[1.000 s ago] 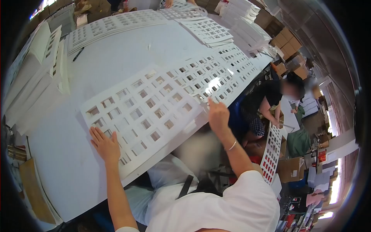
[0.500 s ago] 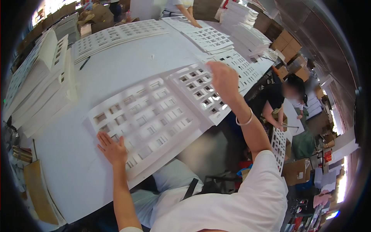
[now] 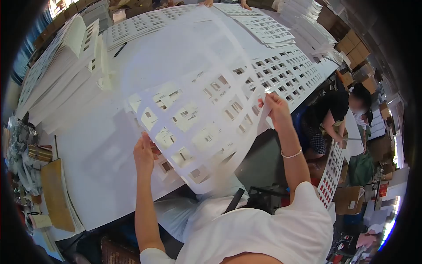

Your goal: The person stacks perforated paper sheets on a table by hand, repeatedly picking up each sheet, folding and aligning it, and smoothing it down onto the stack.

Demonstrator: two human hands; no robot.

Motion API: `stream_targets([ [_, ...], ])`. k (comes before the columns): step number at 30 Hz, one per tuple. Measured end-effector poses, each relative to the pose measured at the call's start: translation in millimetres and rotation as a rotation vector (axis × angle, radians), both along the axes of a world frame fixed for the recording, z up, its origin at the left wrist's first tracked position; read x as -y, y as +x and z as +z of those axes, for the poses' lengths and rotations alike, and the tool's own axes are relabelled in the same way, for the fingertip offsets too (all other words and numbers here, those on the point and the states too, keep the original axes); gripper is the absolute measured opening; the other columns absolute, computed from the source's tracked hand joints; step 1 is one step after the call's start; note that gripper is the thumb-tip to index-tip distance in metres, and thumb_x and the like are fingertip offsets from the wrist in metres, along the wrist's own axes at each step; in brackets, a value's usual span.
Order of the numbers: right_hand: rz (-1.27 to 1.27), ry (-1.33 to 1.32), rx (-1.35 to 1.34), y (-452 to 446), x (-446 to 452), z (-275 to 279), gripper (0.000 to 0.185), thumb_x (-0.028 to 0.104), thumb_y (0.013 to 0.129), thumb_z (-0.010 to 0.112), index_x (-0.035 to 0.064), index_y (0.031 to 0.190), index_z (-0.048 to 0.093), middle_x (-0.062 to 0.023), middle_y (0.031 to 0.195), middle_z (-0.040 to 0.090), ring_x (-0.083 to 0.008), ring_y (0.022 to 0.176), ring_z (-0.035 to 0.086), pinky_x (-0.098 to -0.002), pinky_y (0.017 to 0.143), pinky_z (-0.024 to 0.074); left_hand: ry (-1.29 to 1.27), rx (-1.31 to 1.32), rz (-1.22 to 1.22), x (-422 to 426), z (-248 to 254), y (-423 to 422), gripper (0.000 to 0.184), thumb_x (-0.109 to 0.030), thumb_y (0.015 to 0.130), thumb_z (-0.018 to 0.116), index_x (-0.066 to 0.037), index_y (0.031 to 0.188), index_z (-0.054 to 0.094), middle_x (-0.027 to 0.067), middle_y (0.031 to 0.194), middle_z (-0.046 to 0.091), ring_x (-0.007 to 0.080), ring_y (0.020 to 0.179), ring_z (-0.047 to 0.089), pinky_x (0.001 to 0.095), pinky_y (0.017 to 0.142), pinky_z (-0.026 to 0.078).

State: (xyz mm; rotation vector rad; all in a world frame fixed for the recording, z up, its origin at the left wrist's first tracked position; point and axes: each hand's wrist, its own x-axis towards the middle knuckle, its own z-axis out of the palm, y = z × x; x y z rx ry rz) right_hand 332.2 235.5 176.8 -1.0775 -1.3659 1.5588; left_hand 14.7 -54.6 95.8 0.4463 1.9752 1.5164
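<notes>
A large white sheet with rows of rectangular cut-outs (image 3: 187, 137) is lifted off the table in front of me, bowed and partly blurred. My right hand (image 3: 278, 111) pinches its near right corner, which curls upward. At the sheet's left edge, my left hand (image 3: 144, 153) is closed, with the thumb up and the fingertips partly hidden by the edge. Below the raised sheet, part of another cut-out sheet (image 3: 172, 176) shows on the white table (image 3: 105, 176). Farther right lies a flat cut-out sheet (image 3: 281, 86).
Stacked cut-out sheets (image 3: 151, 24) lie at the back, near a pen (image 3: 120, 49). Tall piles of white sheets (image 3: 66, 83) stand on the left. Another stack (image 3: 268, 31) is at the far right, with another person's hands at the back edge. A co-worker (image 3: 329, 110) sits at the right.
My left hand was flat and spread on the sheet and is now closed at its edge. My right hand came down to the corner. The sheet rose and tilted; the view shifted.
</notes>
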Motion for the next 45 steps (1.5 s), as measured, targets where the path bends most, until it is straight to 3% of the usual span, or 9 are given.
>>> stream_targets([
  [10,-0.194,0.757,0.777,28.9,-86.4,-139.8,0.021,0.009,0.095,0.056,-0.0036,0.105,0.069,-0.0147,0.080,0.071,-0.0232,0.072,0.071,-0.0341,0.066,0.0525,0.043,-0.030,0.019,-36.9,1.1,5.2,0.048,-0.047,0.098,0.059,0.000,0.101,0.069,0.0028,0.081,0.068,0.0113,0.070,0.065,0.0267,0.063,0.054],
  [12,-0.179,0.722,0.785,25.7,-81.7,-140.4,0.020,0.009,0.095,0.055,-0.0039,0.103,0.069,-0.0174,0.084,0.071,-0.0266,0.073,0.071,-0.0367,0.068,0.0534,0.136,0.263,0.133,-44.8,22.6,10.6,0.041,-0.040,0.098,0.062,0.000,0.103,0.068,0.0025,0.084,0.068,0.0117,0.072,0.064,0.0276,0.066,0.054],
  [18,-0.127,0.496,0.523,26.5,-73.2,-131.6,0.020,0.006,0.097,0.053,-0.0008,0.110,0.067,-0.0082,0.085,0.069,-0.0172,0.076,0.069,-0.0281,0.067,0.0518,0.225,0.049,0.169,-34.9,34.1,-14.0,0.025,-0.019,0.092,0.071,0.003,0.102,0.063,0.0071,0.084,0.070,0.0128,0.070,0.066,0.0281,0.064,0.053],
  [23,-0.004,0.609,0.832,22.8,-64.3,-122.0,0.024,0.010,0.096,0.058,0.0022,0.118,0.064,-0.0111,0.093,0.068,-0.0197,0.085,0.064,-0.0349,0.076,0.0501,-0.073,0.034,0.118,-21.7,-14.5,-55.1,0.027,-0.019,0.089,0.072,0.003,0.102,0.064,0.0092,0.083,0.071,0.0141,0.070,0.066,0.0307,0.063,0.051],
  [26,-0.108,1.155,1.142,6.2,-42.9,-109.9,0.030,0.009,0.092,0.062,0.0039,0.121,0.062,-0.0158,0.109,0.065,-0.0290,0.099,0.060,-0.0432,0.086,0.0476,-0.165,0.013,0.056,-17.5,-27.8,-59.5,0.028,-0.022,0.088,0.072,0.001,0.104,0.064,0.0077,0.081,0.070,0.0143,0.070,0.066,0.0322,0.065,0.051],
  [33,0.390,1.243,0.511,-105.5,107.6,-56.3,0.042,0.007,0.081,0.072,0.0056,0.122,0.061,-0.0155,0.128,0.058,-0.0354,0.124,0.051,-0.0498,0.108,0.0362,-0.058,0.011,0.145,-16.4,-42.8,-65.0,0.021,-0.019,0.088,0.070,-0.002,0.096,0.061,0.0048,0.074,0.065,0.0136,0.068,0.062,0.0326,0.064,0.049],
  [36,0.840,1.310,0.348,-134.0,186.7,-78.3,0.066,0.030,0.081,0.075,0.0148,0.141,0.053,-0.0117,0.148,0.046,-0.0330,0.141,0.038,-0.0558,0.117,0.0251,-0.043,-0.057,0.145,-15.1,-60.1,-68.8,0.022,-0.019,0.088,0.069,-0.001,0.096,0.060,0.0073,0.076,0.065,0.0130,0.067,0.061,0.0322,0.064,0.048],
  [39,1.005,1.281,0.369,-147.4,217.6,-94.3,0.070,0.040,0.081,0.073,0.0212,0.144,0.049,-0.0080,0.157,0.037,-0.0315,0.146,0.031,-0.0576,0.119,0.0216,-0.181,-0.202,0.205,-20.7,-60.9,-60.1,0.032,-0.023,0.088,0.067,0.002,0.105,0.059,0.0142,0.079,0.068,0.0286,0.071,0.068,0.0413,0.071,0.051],
  [45,1.094,1.380,0.469,-153.4,204.3,-119.2,0.071,0.046,0.083,0.068,0.0217,0.146,0.047,-0.0076,0.158,0.035,-0.0310,0.147,0.030,-0.0568,0.119,0.0215,-0.310,-0.465,0.301,-29.7,-47.8,-39.6,0.045,-0.026,0.089,0.068,0.001,0.121,0.054,0.0235,0.122,0.062,0.0358,0.107,0.063,0.0463,0.084,0.050],
])
